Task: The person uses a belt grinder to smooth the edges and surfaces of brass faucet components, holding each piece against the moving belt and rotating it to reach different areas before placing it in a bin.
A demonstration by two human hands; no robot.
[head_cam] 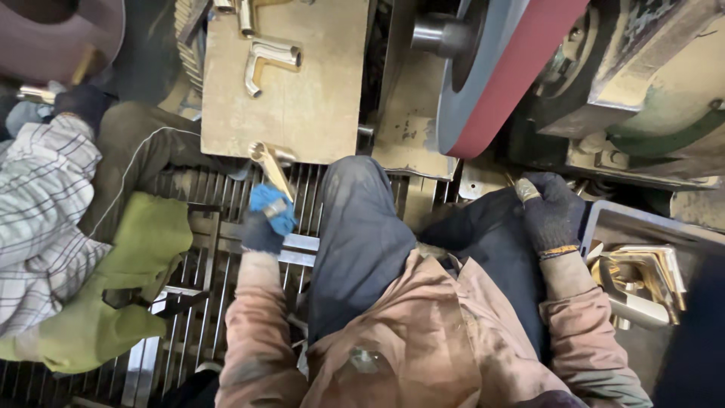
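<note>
My left hand [266, 219], in a dark glove with a blue patch, grips a brass faucet part [272, 165] by its lower end. The part's upper end rests at the near edge of a brown board [317, 106]. Another brass faucet part [268, 62] lies on that board farther away. My right hand [551, 211], in a dark glove, rests on my right thigh and seems to hold a small brass piece [526, 189] at the fingertips. A red abrasive belt on a grey wheel [498, 68] stands just ahead between my knees.
A grey bin [604, 219] at the right holds several brass faucet parts [642, 276]. A metal grate [196, 302] lies under my left arm. Another person in a checked shirt and green apron [121, 287] sits at the left, with a gloved hand [79, 102].
</note>
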